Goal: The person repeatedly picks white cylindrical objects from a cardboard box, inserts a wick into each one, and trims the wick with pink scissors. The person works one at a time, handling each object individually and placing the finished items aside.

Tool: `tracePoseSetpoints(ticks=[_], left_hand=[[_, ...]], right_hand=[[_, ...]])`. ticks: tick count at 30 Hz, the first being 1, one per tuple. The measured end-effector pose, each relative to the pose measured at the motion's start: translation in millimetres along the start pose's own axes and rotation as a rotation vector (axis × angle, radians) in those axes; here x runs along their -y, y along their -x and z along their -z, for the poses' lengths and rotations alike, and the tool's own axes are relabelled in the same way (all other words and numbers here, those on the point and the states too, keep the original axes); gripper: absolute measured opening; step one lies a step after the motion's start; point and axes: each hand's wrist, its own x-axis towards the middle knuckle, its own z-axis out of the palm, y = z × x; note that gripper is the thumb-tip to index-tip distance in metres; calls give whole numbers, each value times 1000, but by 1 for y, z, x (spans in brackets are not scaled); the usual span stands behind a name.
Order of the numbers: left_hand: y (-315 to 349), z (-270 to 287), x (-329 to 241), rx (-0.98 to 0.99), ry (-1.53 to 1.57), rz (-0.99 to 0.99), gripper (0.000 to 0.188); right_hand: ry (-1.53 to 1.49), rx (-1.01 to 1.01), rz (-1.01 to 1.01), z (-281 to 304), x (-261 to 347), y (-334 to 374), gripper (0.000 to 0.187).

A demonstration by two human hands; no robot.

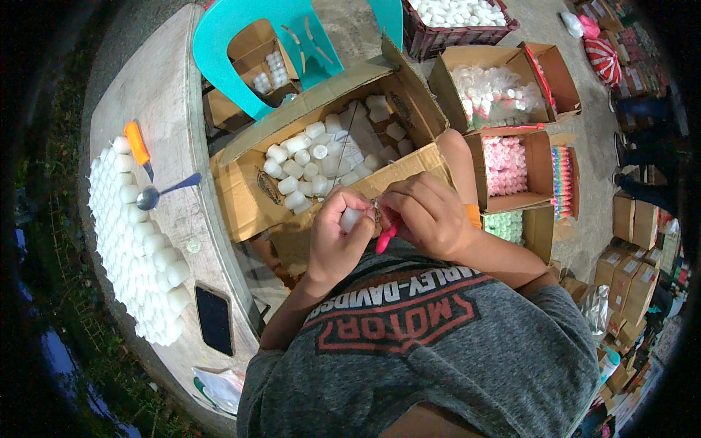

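Note:
In front of my chest, both hands are close together above the near edge of an open cardboard box. My left hand is closed around a short white cylinder, which looks like a small wax candle. My right hand grips a small tool with a bright pink handle; its working end is mostly hidden by my fingers, against the candle's side. Inside the box lie many loose white candles. A thin dark line, perhaps a wire or wick, stretches across the box from near my left hand.
On the table at left are packed rows of white candles, an orange-handled knife, a spoon and a phone. A teal chair stands beyond. At right are boxes of pink and green pieces.

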Motion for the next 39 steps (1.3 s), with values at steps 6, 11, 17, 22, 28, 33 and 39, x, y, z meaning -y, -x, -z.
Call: tracePoseSetpoints(ticks=[6,11,17,22,28,33,39], left_hand=[[1,0,-8,-19,127,4,6],[2,5,-10,-46,233,58,5],[1,8,-8,-68,-10,-74,8],[1,7,-15,-46,-105,-119,10],[4,10,-15,-76,294,194,6],[-13,41,5,56,1382,531,24],[-23,22,-22,-205,1557,264,29]], right_hand=[[-45,-35,-7,-1,-4,-2,35],[-356,53,-185,4,-7,-5,27],[-625,115,-272,0,-1,-13,18],[-592,178,-388,6,2,-14,18],[-538,198,-377,15,-4,-17,19],[-701,98,-535,13,2,-26,27],[-479,74,-356,-9,2,-7,33]])
